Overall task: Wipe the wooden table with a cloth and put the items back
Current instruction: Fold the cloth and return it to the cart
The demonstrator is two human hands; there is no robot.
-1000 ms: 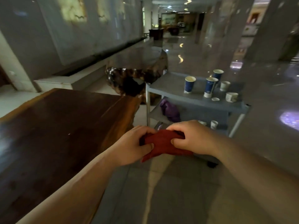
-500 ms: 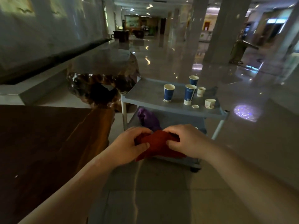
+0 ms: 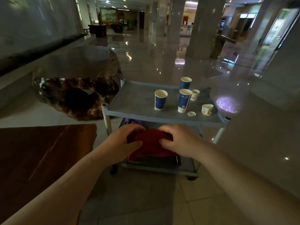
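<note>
1. Nearby, both bare forearms reach forward from the bottom corners and meet at the middle of the view.
2. The left hand curls round the left side of the red cloth, thumb on top and fingers wrapped over its far edge.
3. The right hand pinches the cloth's right side, fingers bent tightly and thumb tucked beneath.
4. Bunched into a thick wad, the cloth is plain dark red with soft folds, held between the hands in front of the cart's lower levels.
5. Just under it lies a dark flat tray on a low shelf; whether the cloth touches it cannot be told.
6. At the left, the wooden table shows a glossy brown top with an orange streak of grain.
7. A purple bundle peeks out behind the hands.
8. On the grey cart, the top shelf carries three blue paper cups, all upright, two small white cups and a small white lid.
9. Print on the cups is too small to read.
10. Beyond the cart's left side stands a gnarled root carving on the shiny floor.
</note>
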